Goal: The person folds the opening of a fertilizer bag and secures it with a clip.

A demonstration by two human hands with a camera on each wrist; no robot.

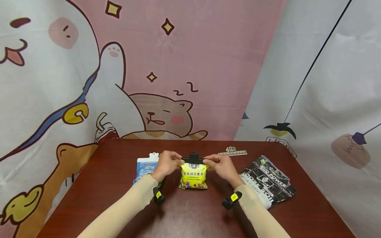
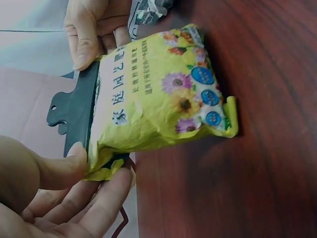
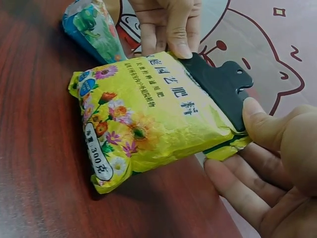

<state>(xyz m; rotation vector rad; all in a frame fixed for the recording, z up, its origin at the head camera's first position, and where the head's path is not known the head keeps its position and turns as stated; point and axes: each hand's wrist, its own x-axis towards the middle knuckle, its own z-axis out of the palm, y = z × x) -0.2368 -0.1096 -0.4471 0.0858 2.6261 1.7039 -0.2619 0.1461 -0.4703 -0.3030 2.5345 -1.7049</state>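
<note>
Centrally in the head view, a yellow bag (image 1: 193,178) hangs below a black clip (image 1: 194,160); the left hand's (image 1: 169,163) narrow grip pinches the clip's left end, the right hand's (image 1: 222,166) its right end. The clip's long axis runs left to right, its tab towards the frame's top. Brown surface (image 1: 190,216) spreads below the bag to the frame's bottom; its far edge runs above the clip. A blue bag (image 1: 146,168) lies left, a black soil bag (image 1: 269,180) right.

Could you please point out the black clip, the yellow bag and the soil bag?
Black clip (image 2: 80,108), left wrist view: its broad plate.
Yellow bag (image 3: 151,115), right wrist view: its printed side.
Soil bag (image 1: 267,181), head view: its printed middle.
</note>
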